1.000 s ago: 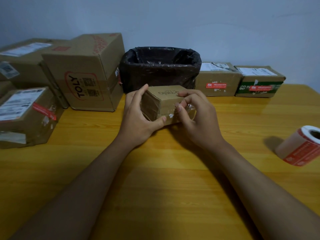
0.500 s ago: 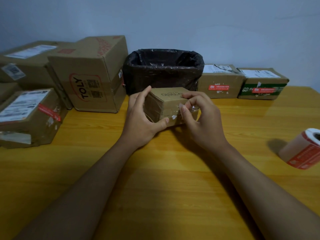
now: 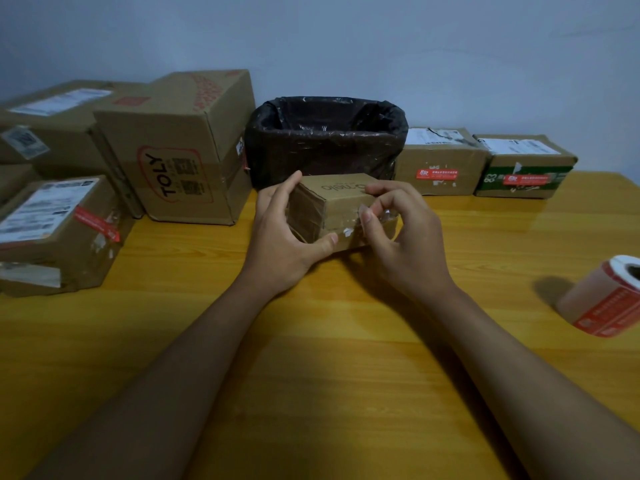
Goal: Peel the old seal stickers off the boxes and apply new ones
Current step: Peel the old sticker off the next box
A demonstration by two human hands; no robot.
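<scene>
Small brown cardboard box point(image 3: 341, 206) held just above the yellow wooden table point(image 3: 311, 341), right between both hands, long side running left to right. Left hand point(image 3: 284, 237) wrapped around the box's left end. Right hand point(image 3: 403, 237) nearer the shiny old clear seal point(image 3: 375, 216), fingertips pinching at it. Straight behind, close, a black-lined bin point(image 3: 325, 140). Far to the right, a red and white sticker roll point(image 3: 604, 299). Nothing in the way.

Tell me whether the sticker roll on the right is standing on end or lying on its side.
Lying on its side. The sticker roll rests on the table on its curved face, and its hollow core opening faces sideways toward the right edge.
</scene>
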